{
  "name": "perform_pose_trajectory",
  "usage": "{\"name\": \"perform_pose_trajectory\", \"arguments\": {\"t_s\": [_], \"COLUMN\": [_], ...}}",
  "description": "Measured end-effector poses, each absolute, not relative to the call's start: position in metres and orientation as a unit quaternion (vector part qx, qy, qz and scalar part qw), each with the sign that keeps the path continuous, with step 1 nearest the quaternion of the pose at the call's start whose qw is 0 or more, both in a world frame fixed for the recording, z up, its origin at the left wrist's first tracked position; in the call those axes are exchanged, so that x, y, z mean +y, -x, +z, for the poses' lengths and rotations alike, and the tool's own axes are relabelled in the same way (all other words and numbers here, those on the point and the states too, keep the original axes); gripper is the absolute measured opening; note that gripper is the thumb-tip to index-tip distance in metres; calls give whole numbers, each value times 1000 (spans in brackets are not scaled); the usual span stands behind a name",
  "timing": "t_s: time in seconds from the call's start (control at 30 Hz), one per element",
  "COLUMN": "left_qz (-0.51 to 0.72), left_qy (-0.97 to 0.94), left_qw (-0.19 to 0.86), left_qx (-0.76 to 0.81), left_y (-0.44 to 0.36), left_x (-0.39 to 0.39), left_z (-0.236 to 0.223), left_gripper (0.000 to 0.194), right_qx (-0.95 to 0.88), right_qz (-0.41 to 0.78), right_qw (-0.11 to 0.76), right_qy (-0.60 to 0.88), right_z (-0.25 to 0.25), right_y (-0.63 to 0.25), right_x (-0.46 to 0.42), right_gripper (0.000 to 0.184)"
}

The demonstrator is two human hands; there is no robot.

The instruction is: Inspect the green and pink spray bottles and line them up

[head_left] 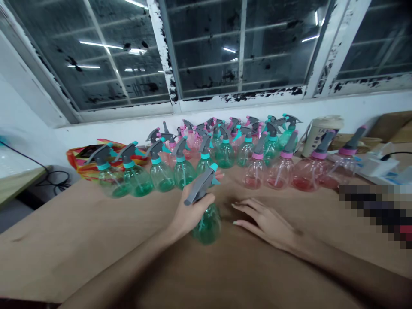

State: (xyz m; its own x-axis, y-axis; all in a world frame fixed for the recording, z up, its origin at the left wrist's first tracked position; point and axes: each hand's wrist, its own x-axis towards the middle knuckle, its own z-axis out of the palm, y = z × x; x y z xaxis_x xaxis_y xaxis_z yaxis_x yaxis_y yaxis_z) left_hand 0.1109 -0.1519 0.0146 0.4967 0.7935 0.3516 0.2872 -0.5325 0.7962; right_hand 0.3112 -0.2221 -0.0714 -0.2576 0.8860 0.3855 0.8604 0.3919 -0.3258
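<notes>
My left hand point(189, 212) is wrapped round the neck of a green spray bottle point(207, 223) with a grey trigger head, which stands on the brown table point(80, 240) just in front of me. My right hand point(267, 221) lies flat on the table beside it, fingers stretched out and holding nothing. Behind them stands a row of green spray bottles point(161, 174) on the left and pink spray bottles point(277, 171) on the right, with several more of both colours packed behind.
A colourful bag point(82, 161) lies at the back left. A beige cup-like container point(320, 131) and a white power strip point(376, 165) sit at the back right. A blurred-out patch covers the right edge. Windows run along the wall behind.
</notes>
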Motion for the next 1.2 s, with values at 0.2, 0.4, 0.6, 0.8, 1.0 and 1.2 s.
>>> {"name": "perform_pose_trajectory", "arguments": {"t_s": [0.2, 0.4, 0.6, 0.8, 1.0, 1.2], "left_qz": [369, 348, 339, 329, 331, 360], "left_qy": [-800, -806, -798, -801, -801, -805], "left_qw": [365, 399, 419, 420, 411, 337], "left_qx": [301, 265, 269, 272, 282, 329], "left_y": [-132, -148, -152, -151, -150, -153], "left_x": [-130, -118, -113, -112, -113, -117], "left_z": [15, 11, 12, 13, 12, 4], "left_gripper": [45, 45, 15, 16, 17, 9], "right_qx": [-796, -793, -792, -784, -779, -775], "right_qz": [45, 64, 77, 81, 91, 102], "right_qw": [248, 256, 260, 251, 263, 261], "right_qy": [551, 548, 547, 562, 561, 566], "right_z": [-88, -89, -89, -90, -93, -96], "right_y": [-350, -352, -354, -354, -356, -359], "right_x": [-213, -209, -208, -207, -207, -208], "right_gripper": [38, 39, 36, 35, 34, 39]}}
